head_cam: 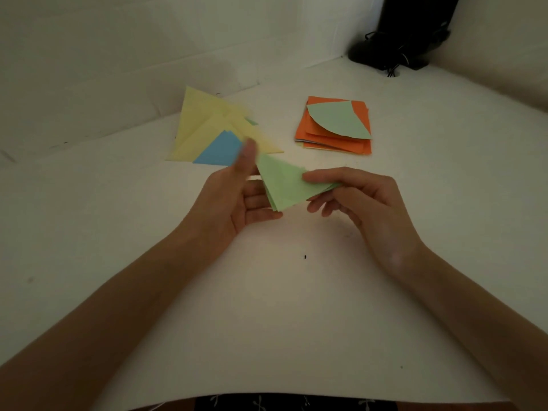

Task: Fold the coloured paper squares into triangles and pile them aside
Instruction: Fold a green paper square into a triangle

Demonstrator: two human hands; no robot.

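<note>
While the right hand point(355, 197) pinches a corner of the green triangle point(284, 185), the left hand point(234, 200) rests open under it, thumb up. The triangle pile point(201, 126) lies just beyond the left hand, nearer to it.

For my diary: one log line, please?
left hand: under green paper triangle | right hand: pinching it | folded pile: yellow, blue | stack: orange squares
</note>
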